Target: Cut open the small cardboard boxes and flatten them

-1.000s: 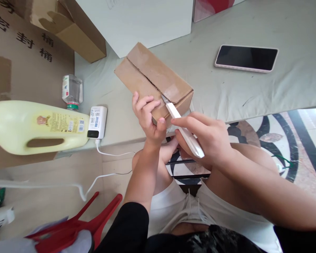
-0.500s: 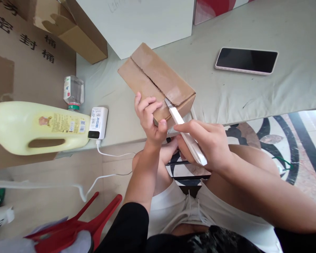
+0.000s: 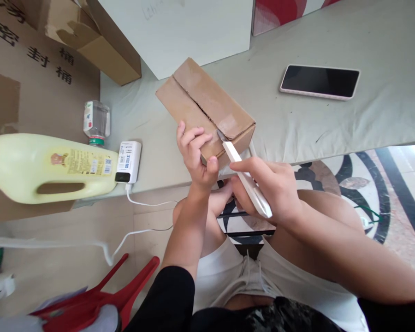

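Note:
A small brown cardboard box (image 3: 207, 101) rests tilted at the table's near edge, with a dark slit running along its top seam. My left hand (image 3: 197, 154) grips the box by its near left corner, fingers on the top and thumb at the end. In my right hand (image 3: 275, 186) is a white utility knife (image 3: 247, 182), the forefinger stretched along its handle. The knife's short blade (image 3: 221, 135) touches the box at the near end of the seam; whether its tip is inside the slit I cannot tell.
A phone (image 3: 320, 81) lies to the right on the cloth-covered table (image 3: 376, 120). On the left are a white power bank (image 3: 128, 161) with a cable, a clear bottle (image 3: 97, 121) and a yellow jug (image 3: 51, 168). A white box (image 3: 183, 37) stands behind; a red chair (image 3: 134, 286) is below left.
The knife and both hands keep nearly the same place on the box. The view has shifted very slightly.

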The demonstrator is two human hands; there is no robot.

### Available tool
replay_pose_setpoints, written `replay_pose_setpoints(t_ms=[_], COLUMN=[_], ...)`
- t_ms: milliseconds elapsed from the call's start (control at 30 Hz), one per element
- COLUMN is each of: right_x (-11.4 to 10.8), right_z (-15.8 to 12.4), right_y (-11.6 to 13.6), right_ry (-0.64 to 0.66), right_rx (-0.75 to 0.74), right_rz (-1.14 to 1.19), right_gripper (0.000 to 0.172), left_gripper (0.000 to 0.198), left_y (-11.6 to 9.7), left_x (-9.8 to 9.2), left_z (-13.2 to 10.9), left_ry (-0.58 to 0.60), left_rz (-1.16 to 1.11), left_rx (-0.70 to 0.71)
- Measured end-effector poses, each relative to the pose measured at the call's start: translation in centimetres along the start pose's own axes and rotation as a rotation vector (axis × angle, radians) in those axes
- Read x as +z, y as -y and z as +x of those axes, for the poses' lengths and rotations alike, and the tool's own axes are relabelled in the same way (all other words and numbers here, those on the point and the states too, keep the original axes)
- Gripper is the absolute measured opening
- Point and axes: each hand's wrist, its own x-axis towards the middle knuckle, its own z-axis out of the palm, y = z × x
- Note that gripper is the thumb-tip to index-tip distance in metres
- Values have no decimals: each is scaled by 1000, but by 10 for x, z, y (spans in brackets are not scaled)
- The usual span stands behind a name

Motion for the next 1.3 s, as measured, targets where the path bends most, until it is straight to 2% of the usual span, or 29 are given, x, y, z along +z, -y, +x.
replay_pose_setpoints(t_ms=[133, 333, 500, 600, 900, 1000, 1167, 1300], right_x=[-1, 8, 5, 0, 7, 5, -2, 0], right_z=[0, 5, 1, -3, -4, -1, -1, 0], right_y=[0, -1, -1, 2, 0, -3, -2, -1], right_ry=[-35, 20, 4, 6, -22, -16, -4, -38], right_rx=[-43, 60, 19, 14, 24, 90, 83, 85], right_rz=[-70, -30, 30, 25, -165, -93, 52, 108], right_gripper=[10, 11, 9, 14, 17, 19, 14, 16], left_gripper=[46, 58, 45, 39, 38, 37, 35, 46], left_y=[0, 0, -1, -5, -15, -15, -14, -18], left_x=[0, 1, -1, -3, -8, -10, -13, -16], left_z=[1, 0, 2, 3, 6, 8, 7, 4], left_ry=[-2, 14, 16, 32, 89, 90, 119, 114], left_rz=[-43, 13, -66, -86, -68, -99, -115, -100], left_rx=[20, -20, 8, -22, -48, -54, -57, -101])
